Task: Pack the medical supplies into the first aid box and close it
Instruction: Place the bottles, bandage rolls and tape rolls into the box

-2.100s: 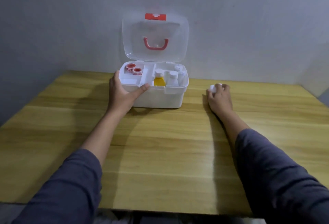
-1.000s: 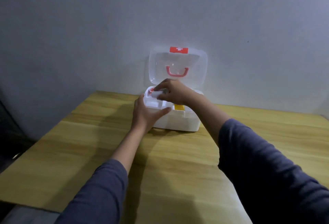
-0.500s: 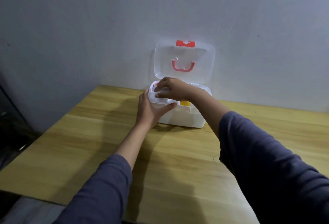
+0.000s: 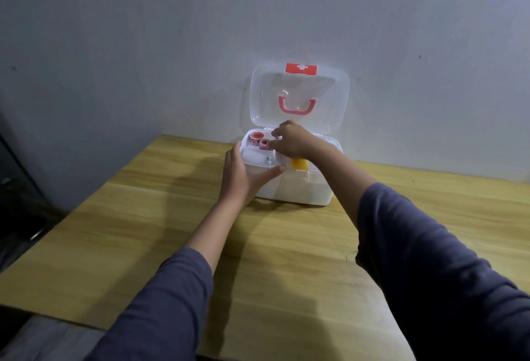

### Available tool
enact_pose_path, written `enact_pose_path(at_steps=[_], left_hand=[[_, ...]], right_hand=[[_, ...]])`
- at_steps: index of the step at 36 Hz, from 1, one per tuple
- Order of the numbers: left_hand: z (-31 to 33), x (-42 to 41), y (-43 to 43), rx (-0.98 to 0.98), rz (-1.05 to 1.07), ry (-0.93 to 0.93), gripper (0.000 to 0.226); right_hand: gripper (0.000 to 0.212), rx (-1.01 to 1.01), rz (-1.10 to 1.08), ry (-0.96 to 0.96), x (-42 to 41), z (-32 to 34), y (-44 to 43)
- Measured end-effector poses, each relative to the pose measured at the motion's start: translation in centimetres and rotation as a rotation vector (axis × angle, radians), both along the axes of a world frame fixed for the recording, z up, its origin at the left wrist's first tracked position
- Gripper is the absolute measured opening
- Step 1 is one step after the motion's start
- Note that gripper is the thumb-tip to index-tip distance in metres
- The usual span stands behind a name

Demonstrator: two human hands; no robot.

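The white first aid box (image 4: 295, 191) stands at the table's far edge, its clear lid (image 4: 329, 96) with a red handle upright against the wall. My left hand (image 4: 243, 177) grips the box's front left corner, thumb along the rim. My right hand (image 4: 292, 139) hovers over the inner tray with bent fingers and nothing visible in it. A white roll (image 4: 256, 157) lies in the tray's front left compartment. Two red tape rolls (image 4: 256, 137) sit behind it. A yellow bottle (image 4: 299, 164) shows under my right wrist; the rest of the right side is hidden.
The wooden table (image 4: 286, 260) stretches toward me, bounded by a grey wall behind the box. Its left edge drops to a dark area. My two dark sleeves cross the near part of the table.
My right hand carried a white roll from the table's right side into the tray and let it go; the roll now lies in the front left compartment. My left hand has kept its grip.
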State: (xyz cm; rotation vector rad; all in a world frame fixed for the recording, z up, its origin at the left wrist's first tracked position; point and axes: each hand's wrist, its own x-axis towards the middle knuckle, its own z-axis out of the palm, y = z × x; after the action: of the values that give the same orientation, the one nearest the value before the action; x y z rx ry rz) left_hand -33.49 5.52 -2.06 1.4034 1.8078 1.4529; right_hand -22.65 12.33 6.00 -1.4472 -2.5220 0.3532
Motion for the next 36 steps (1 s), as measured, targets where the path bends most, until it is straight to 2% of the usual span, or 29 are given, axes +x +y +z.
enact_pose_path(at_steps=[3, 10, 22, 26, 31, 33, 36], left_hand=[[0.1, -0.1, -0.2, 0.014, -0.007, -0.009, 0.100], [0.2, 0.1, -0.3, 0.017, 0.004, -0.019, 0.101], [0.1, 0.0, -0.4, 0.033, -0.012, -0.017, 0.099], [-0.1, 0.0, -0.3, 0.012, -0.016, 0.008, 0.104], [-0.4, -0.1, -0.1, 0.036, -0.009, 0.010, 0.106], [-0.5, -0.1, 0.0, 0.047, -0.005, 0.022, 0.104], [-0.8, -0.3, 0.2, 0.080, 0.006, 0.040, 0.101]], right_hand=[[0.040, -0.048, 0.030, -0.105, 0.4, 0.2, 0.4], [0.052, -0.157, 0.031, -0.032, 2.1, 0.9, 0.6], [0.047, -0.048, 0.081, 0.061, 2.2, 0.1, 0.7], [0.041, 0.108, 0.056, 0.283, 3.1, 0.5, 1.1], [0.031, 0.402, -0.141, 0.617, 4.8, 1.9, 3.2], [0.031, 0.487, -0.222, 0.688, 5.6, 2.5, 4.3], [0.034, 0.503, -0.302, 0.730, 6.3, 3.1, 5.9]])
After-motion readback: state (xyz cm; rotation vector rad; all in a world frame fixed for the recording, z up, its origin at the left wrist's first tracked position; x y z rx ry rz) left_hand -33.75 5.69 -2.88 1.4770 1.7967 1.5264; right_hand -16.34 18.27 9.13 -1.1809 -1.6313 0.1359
